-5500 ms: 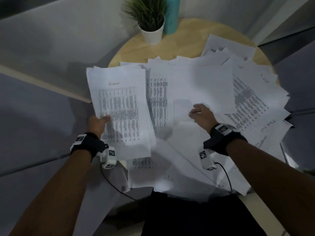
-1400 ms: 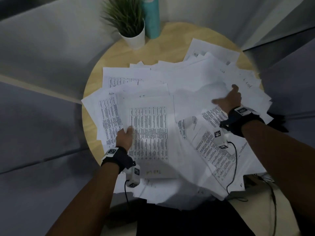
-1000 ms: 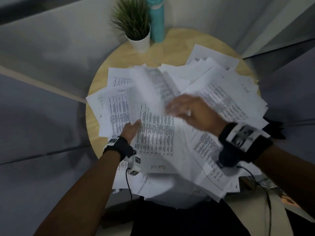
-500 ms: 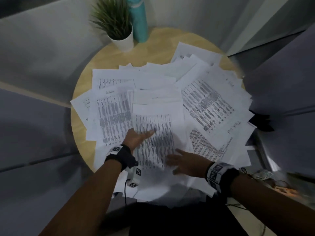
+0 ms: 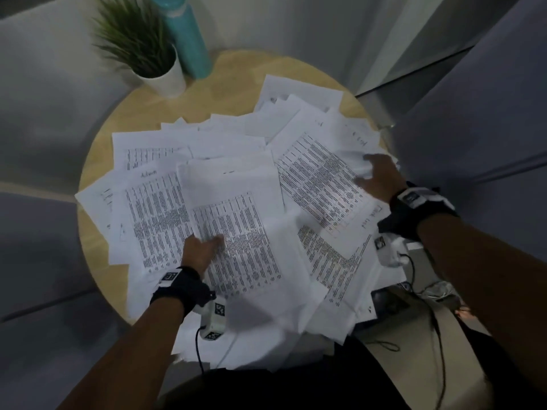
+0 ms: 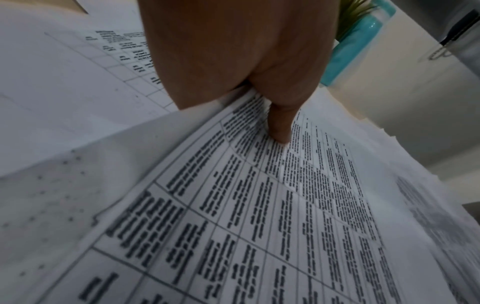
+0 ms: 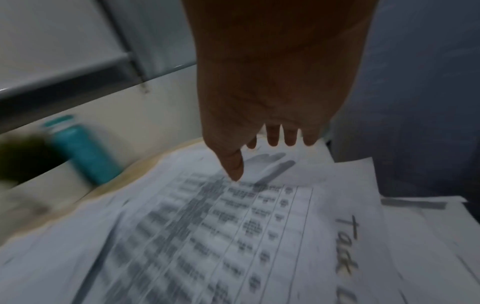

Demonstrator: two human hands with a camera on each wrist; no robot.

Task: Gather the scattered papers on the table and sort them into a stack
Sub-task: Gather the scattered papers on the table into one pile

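Scattered papers (image 5: 313,179) overlap across the round wooden table (image 5: 231,84), some hanging off the near edge. My left hand (image 5: 199,250) pinches a printed sheet (image 5: 242,247) near the middle, thumb on top, fingers hidden beneath. My right hand (image 5: 381,180) is spread loose over the right-side sheets, holding nothing. A potted plant (image 5: 154,72) and a teal bottle (image 5: 189,42) stand at the far edge.

White papers (image 5: 225,149) are lying in a loose, overlapping heap, covering most of the round surface (image 5: 142,119) and hanging over its near edge. Many are showing printed tables of dense black text; a few are showing blank faces. The top sheet (image 5: 236,232) is sitting near the middle, with the left hand (image 5: 201,247) pinching its left edge. An angled sheet (image 5: 319,184) to its right is carrying handwriting along its margin.
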